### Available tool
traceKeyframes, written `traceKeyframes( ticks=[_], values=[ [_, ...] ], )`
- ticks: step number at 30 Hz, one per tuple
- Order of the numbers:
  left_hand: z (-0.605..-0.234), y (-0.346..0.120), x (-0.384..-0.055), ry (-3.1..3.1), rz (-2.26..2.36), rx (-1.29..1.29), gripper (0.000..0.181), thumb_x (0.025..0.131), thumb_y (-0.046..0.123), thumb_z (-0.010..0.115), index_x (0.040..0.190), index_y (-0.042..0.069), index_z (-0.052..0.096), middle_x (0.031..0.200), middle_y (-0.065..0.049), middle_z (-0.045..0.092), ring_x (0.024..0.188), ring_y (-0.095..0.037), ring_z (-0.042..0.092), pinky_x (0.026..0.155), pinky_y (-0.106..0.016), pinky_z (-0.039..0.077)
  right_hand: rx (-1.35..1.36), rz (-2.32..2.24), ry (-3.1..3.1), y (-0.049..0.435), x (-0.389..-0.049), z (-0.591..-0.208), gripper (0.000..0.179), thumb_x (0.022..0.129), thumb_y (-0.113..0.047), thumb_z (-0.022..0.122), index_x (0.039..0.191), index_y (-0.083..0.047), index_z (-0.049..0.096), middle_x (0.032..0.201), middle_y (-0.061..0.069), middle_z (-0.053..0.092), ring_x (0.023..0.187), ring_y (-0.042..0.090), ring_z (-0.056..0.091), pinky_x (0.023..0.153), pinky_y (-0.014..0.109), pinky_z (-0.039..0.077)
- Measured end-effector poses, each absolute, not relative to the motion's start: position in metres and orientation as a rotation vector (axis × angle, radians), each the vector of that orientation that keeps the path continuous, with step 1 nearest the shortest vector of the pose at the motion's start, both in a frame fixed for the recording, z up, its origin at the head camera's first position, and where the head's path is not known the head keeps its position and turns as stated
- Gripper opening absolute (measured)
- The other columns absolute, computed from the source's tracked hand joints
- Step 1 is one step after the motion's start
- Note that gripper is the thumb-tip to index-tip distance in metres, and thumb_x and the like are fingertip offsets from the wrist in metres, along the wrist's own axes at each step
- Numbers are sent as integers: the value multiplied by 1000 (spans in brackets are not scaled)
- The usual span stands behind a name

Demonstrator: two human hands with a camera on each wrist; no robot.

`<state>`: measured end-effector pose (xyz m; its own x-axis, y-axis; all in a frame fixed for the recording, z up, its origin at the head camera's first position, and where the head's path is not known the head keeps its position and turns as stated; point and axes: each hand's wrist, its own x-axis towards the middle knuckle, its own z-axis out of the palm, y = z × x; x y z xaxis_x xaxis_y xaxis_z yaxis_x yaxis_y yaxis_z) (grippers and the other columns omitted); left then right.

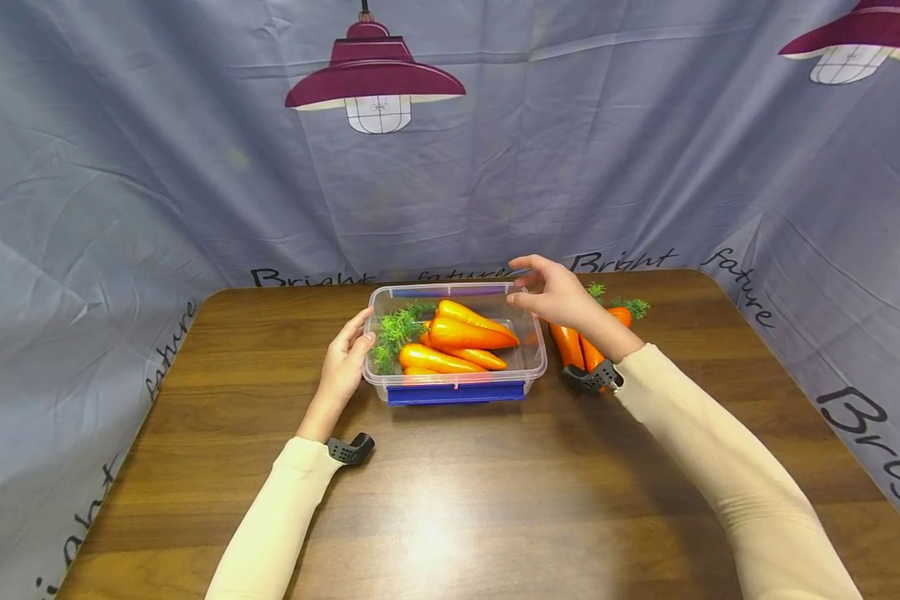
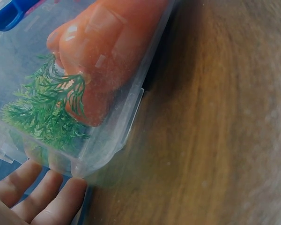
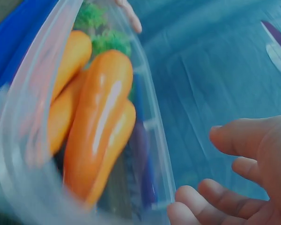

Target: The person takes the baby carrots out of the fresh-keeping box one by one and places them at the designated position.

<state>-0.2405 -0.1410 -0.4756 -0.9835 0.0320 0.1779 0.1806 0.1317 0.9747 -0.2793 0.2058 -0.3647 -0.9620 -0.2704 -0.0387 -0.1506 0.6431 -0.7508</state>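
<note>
A clear plastic box (image 1: 461, 379) with blue clips (image 1: 457, 392) stands near the table's back edge. Several orange carrots (image 1: 468, 335) with green feathery tops (image 1: 399, 327) lie inside, tops toward the left. My left hand (image 1: 342, 354) rests against the box's left end; in the left wrist view its fingertips (image 2: 77, 187) touch the outer wall. Over the back right corner of the box hovers my right hand (image 1: 555, 293), fingers loosely bent and holding nothing. More carrots (image 1: 567, 343) lie on the table just right of the box, partly covered by my right forearm.
The brown wooden table (image 1: 450, 500) reaches back to a grey-blue curtain (image 1: 570, 167) printed with lamps and lettering. Curtain also hangs along both sides. A black band (image 1: 351, 450) sits on the left wrist, another band (image 1: 594, 377) on the right.
</note>
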Motion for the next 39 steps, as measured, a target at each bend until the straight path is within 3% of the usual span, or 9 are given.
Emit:
traceKeyframes(
  ticks=[7, 12, 16, 23, 31, 39],
  values=[
    [-476, -140, -242, -2276, -1998, -198, 48, 104, 5, 46, 152, 5, 46, 150, -28, 52, 133, -40, 53, 92, -8, 44, -456, -1113, 2723, 167, -280, -369, 58, 93, -20, 72, 147, -14, 50, 137, 20, 61, 119, 37, 64, 94, 48, 57],
    [-476, -140, -242, -2283, -1995, -187, 48, 104, 5, 47, 152, 5, 47, 149, -27, 52, 131, -39, 54, 93, -8, 45, -520, -1081, 2671, 150, -280, -379, 59, 92, -15, 73, 146, -11, 51, 138, 22, 61, 120, 37, 65, 102, 50, 54],
    [-476, -140, -242, -2296, -1975, -186, 47, 104, 6, 48, 151, 7, 48, 150, -26, 52, 132, -38, 55, 95, -11, 44, -635, -1011, 2676, 141, -279, -387, 58, 91, -12, 73, 144, -5, 53, 132, 25, 64, 114, 38, 68, 101, 49, 55],
    [-476, -141, -243, -2292, -1973, -193, 47, 104, 6, 48, 151, 6, 48, 152, -24, 51, 134, -38, 54, 95, -9, 43, -732, -855, 2758, 130, -277, -400, 51, 88, -14, 74, 136, -7, 59, 119, 21, 72, 110, 35, 68, 100, 47, 54],
    [-477, -141, -243, -2278, -1978, -198, 47, 104, 4, 47, 151, 4, 48, 152, -25, 50, 132, -39, 54, 95, -8, 43, -735, -725, 2697, 123, -274, -406, 55, 90, -16, 75, 142, -13, 56, 133, 18, 67, 118, 36, 63, 106, 49, 50],
    [-476, -142, -242, -2274, -1980, -197, 47, 104, 3, 46, 151, 3, 47, 149, -28, 53, 130, -39, 54, 94, -8, 43, -783, -659, 2718, 122, -273, -405, 56, 90, -16, 74, 143, -13, 55, 135, 16, 66, 118, 35, 63, 105, 49, 50]
  ],
)
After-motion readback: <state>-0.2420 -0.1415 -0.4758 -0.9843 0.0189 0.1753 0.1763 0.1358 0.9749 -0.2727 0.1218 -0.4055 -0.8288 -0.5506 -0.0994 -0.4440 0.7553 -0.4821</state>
